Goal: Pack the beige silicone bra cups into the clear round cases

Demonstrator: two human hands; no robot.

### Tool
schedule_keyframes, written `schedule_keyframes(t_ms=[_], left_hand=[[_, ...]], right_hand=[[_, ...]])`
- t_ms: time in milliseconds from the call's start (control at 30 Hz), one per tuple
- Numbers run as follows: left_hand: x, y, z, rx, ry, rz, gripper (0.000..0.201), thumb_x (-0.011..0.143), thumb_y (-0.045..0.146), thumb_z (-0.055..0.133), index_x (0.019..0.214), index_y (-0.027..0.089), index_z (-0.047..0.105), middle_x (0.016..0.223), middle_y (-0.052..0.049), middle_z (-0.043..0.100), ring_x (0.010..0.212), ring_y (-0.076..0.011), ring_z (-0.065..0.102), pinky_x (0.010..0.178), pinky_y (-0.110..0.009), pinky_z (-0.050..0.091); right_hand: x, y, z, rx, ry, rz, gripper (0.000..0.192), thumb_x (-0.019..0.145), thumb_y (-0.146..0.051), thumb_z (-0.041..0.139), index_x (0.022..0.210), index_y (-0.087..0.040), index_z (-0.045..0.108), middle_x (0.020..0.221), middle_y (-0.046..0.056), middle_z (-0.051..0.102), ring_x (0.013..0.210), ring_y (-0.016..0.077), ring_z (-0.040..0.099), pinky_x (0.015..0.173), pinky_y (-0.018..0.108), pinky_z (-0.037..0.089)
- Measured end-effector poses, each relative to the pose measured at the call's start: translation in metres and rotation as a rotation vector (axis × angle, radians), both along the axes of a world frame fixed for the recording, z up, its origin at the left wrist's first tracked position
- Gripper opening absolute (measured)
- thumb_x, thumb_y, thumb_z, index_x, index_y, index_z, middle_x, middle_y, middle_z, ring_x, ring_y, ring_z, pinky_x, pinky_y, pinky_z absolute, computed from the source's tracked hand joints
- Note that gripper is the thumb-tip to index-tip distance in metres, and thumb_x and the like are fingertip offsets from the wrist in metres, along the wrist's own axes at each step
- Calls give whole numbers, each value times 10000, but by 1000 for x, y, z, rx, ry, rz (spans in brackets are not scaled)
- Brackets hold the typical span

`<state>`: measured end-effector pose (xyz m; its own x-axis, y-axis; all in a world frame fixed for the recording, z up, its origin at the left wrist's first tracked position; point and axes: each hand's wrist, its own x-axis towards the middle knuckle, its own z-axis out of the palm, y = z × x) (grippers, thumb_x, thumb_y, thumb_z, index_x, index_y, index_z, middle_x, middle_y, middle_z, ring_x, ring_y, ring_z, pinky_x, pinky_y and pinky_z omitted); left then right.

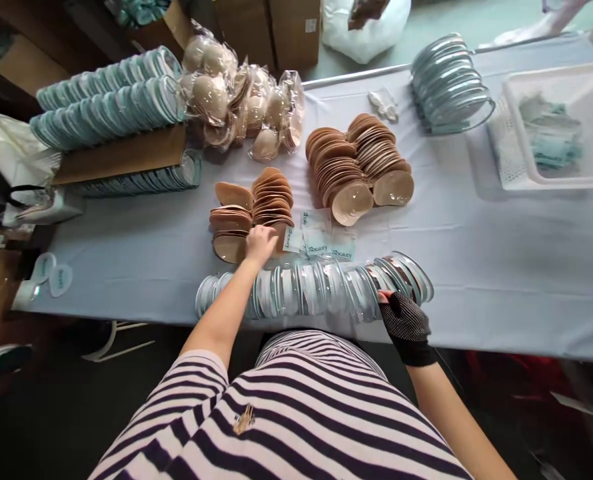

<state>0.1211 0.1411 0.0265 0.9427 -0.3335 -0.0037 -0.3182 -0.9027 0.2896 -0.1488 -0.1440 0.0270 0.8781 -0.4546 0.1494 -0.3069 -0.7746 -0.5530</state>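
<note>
At the near edge of the table (501,267), the gloved right hand (406,320) pinches the end of a leaning row of clear plastic shells (316,288), while the left hand (260,243) closes on tan silicone pads (249,213). A loosened pinch could topple the row off the edge.

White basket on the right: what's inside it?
Inside the white basket lies a loose pile of pale teal and white packets against its far left side. The rest of its floor shows bare. What lies beneath the pile is covered.
</note>
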Motion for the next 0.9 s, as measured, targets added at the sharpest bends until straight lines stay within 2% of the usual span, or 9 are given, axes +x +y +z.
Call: schedule_keyframes(t_ms=[33, 100, 267, 433, 533, 600, 733, 833, 900], left_hand=[[13, 21, -3, 110, 55, 111, 292, 888, 340, 598, 1133, 196, 666, 1173, -141, 630, 1125, -305, 543, 935, -421, 440], [29, 48, -11, 270, 146, 174, 328, 874, 346, 597, 1148, 179, 661, 1227, -167, 611, 1146, -334, 520, 929, -445, 424], [40, 51, -28, 287, 163, 33, 248, 905, 273, 495, 955, 192, 724, 1084, -149, 695, 1153, -316, 505, 983, -464, 337], [43, 62, -34, 199, 110, -21, 205, 896, 304, 523, 899, 209, 704, 1007, -118, 713, 1099, -295, 537, 980, -459, 321], [40, 71, -39, 166, 104, -86, 173, 852, 334, 626, 965, 207, 654, 1031, -105, 705, 1108, -296, 524, 1020, -463, 297], [35, 72, -43, 169, 113, -127, 231, 837, 347, 662, 1018, 208, 626, 1078, -110, 693, 1139, -303, 504, 1049, -469, 275], [34, 63, -45, 215, 132, -136, 264, 851, 354, 651, 1062, 199, 618, 1116, -127, 681, 1172, -310, 489, 1073, -468, 268], [37, 54, -37, 247, 134, -110, 268, 854, 349, 632, 1055, 172, 628, 1109, -150, 680, 1169, -317, 498, 1075, -468, 280], [30, 51, -29, 264, 141, -101, 264, 848, 345, 622, 1049, 176, 638, 1098, -149, 685, 1155, -320, 516, 1038, -462, 327]], right_hand=[[19, 6, 6, 18, -37, 82, 365, 952, -455, 457, 939, -198, 715, 907, 102, 747, 843, 227, 702, 762, 316, 521], [60, 22, 18, 66, -66, 259, 350, 969, -424, 437, 955, -202, 707, 924, 94, 750, 858, 214, 702, 793, 308, 524], [153, 76, 35, 24, 113, 512, 305, 979, -339, 437, 988, -191, 703, 978, 97, 744, 900, 213, 693, 840, 313, 519], [240, 136, 13, -38, 180, 751, 203, 857, -133, 588, 1038, -141, 679, 1133, 124, 711, 1114, 244, 617, 1031, 425, 442], [283, 165, -10, -7, 164, 686, 218, 876, -13, 428, 918, -56, 638, 1067, 152, 709, 1182, 221, 575, 1076, 481, 365], [300, 175, -23, 4, 164, 631, 309, 882, 19, 297, 884, -20, 603, 1017, 167, 700, 1180, 212, 570, 1053, 504, 371], [309, 178, -31, 41, 210, 651, 274, 878, 44, 356, 888, -55, 612, 999, 173, 708, 1191, 257, 555, 1074, 552, 366], [303, 172, -11, 127, 313, 757, 275, 936, 3, 377, 947, -52, 646, 1070, 164, 686, 1256, 292, 512, 1111, 566, 330], [291, 165, 21, 190, 353, 824, 192, 974, -128, 479, 1045, -85, 651, 1154, 126, 654, 1215, 271, 548, 1073, 529, 408]])
